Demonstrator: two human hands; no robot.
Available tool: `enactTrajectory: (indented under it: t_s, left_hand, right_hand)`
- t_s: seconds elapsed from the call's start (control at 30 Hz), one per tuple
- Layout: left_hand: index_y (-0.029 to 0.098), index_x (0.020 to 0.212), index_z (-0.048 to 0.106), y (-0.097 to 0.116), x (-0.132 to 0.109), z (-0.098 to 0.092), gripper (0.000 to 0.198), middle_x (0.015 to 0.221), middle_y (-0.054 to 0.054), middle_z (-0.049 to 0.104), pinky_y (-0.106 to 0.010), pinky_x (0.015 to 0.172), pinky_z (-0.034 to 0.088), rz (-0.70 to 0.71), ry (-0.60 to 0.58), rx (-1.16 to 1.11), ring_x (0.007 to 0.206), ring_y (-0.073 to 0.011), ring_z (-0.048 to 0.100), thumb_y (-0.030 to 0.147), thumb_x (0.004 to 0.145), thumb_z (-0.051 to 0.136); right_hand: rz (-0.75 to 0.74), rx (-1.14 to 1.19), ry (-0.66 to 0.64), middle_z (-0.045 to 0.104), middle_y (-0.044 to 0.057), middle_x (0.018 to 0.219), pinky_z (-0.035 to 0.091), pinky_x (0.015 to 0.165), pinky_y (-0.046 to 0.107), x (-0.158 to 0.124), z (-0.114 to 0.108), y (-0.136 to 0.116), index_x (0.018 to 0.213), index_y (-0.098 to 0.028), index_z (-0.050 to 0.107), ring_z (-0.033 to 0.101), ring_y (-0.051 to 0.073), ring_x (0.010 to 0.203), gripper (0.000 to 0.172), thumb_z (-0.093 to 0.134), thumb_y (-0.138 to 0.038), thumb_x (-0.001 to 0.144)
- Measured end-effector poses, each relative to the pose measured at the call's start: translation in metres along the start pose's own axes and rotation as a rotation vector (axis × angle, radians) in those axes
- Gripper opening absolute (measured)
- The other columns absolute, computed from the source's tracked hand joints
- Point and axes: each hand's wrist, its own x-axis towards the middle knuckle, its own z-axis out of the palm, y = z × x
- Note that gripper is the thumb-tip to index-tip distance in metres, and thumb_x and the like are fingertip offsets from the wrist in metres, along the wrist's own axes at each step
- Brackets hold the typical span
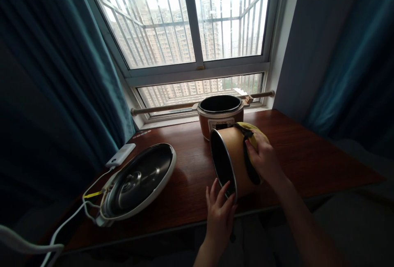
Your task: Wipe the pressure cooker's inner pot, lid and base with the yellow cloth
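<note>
A gold-coloured inner pot point(236, 160) with a dark inside is tipped on its side, its mouth facing left. My left hand point(219, 207) grips the lower rim, thumb on the outside and fingers reaching over the edge into the mouth. A yellow cloth point(257, 129) with black edging lies against the outer wall near the base. My right hand point(261, 156) is closed on that cloth and presses it to the pot. Behind the pot stands the electric cooker's body point(205, 123), upright and uncovered, its front panel partly hidden by the pot.
A round cooker lid point(147, 176) lies underside up at the left of the wooden table point(191, 168). Beside it are a white power bank point(120, 155) and a white cable point(69, 219). A window point(197, 24) with bars rises behind, with a blue curtain point(89, 53) to the left.
</note>
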Motion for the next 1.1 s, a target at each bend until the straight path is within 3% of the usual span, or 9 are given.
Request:
enactTrajectory:
  t_s: [0.13, 0.33, 0.47, 0.57, 0.7, 0.8, 0.87, 0.97, 1.1]
  left_hand:
    - [0.026, 0.100, 0.065, 0.007, -0.001, 0.003, 0.024, 0.130, -0.005, 0.051, -0.067, 0.097, 0.027, -0.026, 0.038, -0.056, 0.131, -0.0334, 0.026, 0.018, 0.084, 0.048]
    - [0.028, 0.102, 0.065, 0.027, -0.001, 0.017, 0.024, 0.130, -0.004, 0.051, -0.064, 0.096, 0.033, 0.008, 0.052, -0.063, 0.130, -0.0346, 0.029, 0.024, 0.081, 0.054]
    - [0.027, 0.105, 0.064, 0.052, 0.006, 0.032, 0.027, 0.123, -0.004, 0.057, -0.057, 0.096, 0.039, -0.093, 0.069, -0.051, 0.125, -0.0326, 0.037, 0.021, 0.080, 0.054]
    - [0.023, 0.115, 0.059, 0.073, 0.011, 0.033, 0.037, 0.125, -0.008, 0.055, -0.059, 0.094, 0.040, -0.176, 0.022, -0.060, 0.121, -0.0362, 0.042, 0.023, 0.078, 0.057]
    - [0.010, 0.126, 0.046, 0.078, 0.019, -0.003, 0.052, 0.109, -0.016, 0.063, -0.038, 0.076, 0.056, -0.106, -0.023, -0.265, 0.094, -0.0272, 0.063, 0.021, 0.076, 0.059]
    - [0.017, 0.122, 0.048, 0.058, 0.036, -0.052, 0.041, 0.087, -0.005, 0.069, -0.024, 0.068, 0.055, 0.019, 0.170, -0.419, 0.075, -0.0141, 0.065, 0.010, 0.081, 0.051]
    - [0.020, 0.118, 0.051, 0.040, 0.054, -0.082, 0.039, 0.089, -0.004, 0.068, -0.022, 0.071, 0.053, 0.050, 0.299, -0.462, 0.079, -0.0121, 0.064, 0.005, 0.081, 0.048]
    - [0.020, 0.112, 0.055, 0.017, 0.090, -0.107, 0.033, 0.104, -0.006, 0.065, -0.031, 0.086, 0.049, 0.133, 0.342, -0.424, 0.100, -0.0159, 0.059, 0.007, 0.083, 0.046]
    - [0.021, 0.112, 0.056, 0.004, 0.138, -0.109, 0.031, 0.125, -0.004, 0.055, -0.044, 0.108, 0.026, 0.231, 0.182, -0.199, 0.128, -0.0194, 0.036, 0.015, 0.088, 0.038]
  right_hand:
    - [0.094, 0.037, -0.012, 0.054, 0.014, 0.124, 0.036, 0.100, 0.044, 0.004, -0.003, 0.002, 0.121, -0.013, 0.052, 0.045, 0.026, 0.119, 0.044, 0.038, -0.039, 0.089]
    - [-0.209, 0.091, -0.232, 0.056, 0.009, 0.120, 0.036, 0.101, 0.039, 0.007, -0.013, -0.039, 0.116, -0.018, 0.055, 0.046, 0.022, 0.116, 0.038, 0.048, -0.038, 0.085]
    - [-0.220, -0.168, -0.311, 0.059, 0.011, 0.106, 0.044, 0.087, 0.041, 0.019, -0.024, -0.059, 0.109, -0.017, 0.060, 0.052, 0.027, 0.101, 0.041, 0.063, -0.039, 0.074]
    - [-0.200, -0.302, -0.388, 0.061, 0.010, 0.095, 0.046, 0.077, 0.036, 0.028, -0.032, -0.062, 0.099, -0.018, 0.064, 0.055, 0.024, 0.090, 0.024, 0.059, -0.022, 0.076]
    - [-0.321, -0.177, -0.507, 0.063, 0.004, 0.095, 0.043, 0.078, 0.027, 0.039, -0.046, -0.045, 0.094, -0.022, 0.066, 0.057, 0.019, 0.090, 0.028, 0.054, -0.009, 0.072]
    - [-0.384, -0.054, -0.562, 0.064, 0.001, 0.099, 0.043, 0.076, 0.024, 0.048, -0.057, -0.021, 0.097, -0.023, 0.067, 0.058, 0.015, 0.089, 0.035, 0.052, -0.005, 0.071]
    - [-0.431, 0.001, -0.581, 0.064, 0.002, 0.099, 0.042, 0.076, 0.024, 0.055, -0.062, -0.005, 0.096, -0.023, 0.068, 0.058, 0.015, 0.088, 0.034, 0.051, -0.005, 0.073]
    - [-0.528, 0.036, -0.570, 0.067, 0.002, 0.094, 0.040, 0.085, 0.029, 0.064, -0.064, 0.013, 0.091, -0.023, 0.070, 0.057, 0.016, 0.093, 0.025, 0.053, -0.012, 0.077]
    - [-0.524, 0.044, -0.500, 0.068, 0.002, 0.092, 0.033, 0.097, 0.037, 0.069, -0.062, 0.027, 0.083, -0.026, 0.071, 0.050, 0.020, 0.107, 0.018, 0.054, -0.031, 0.082]
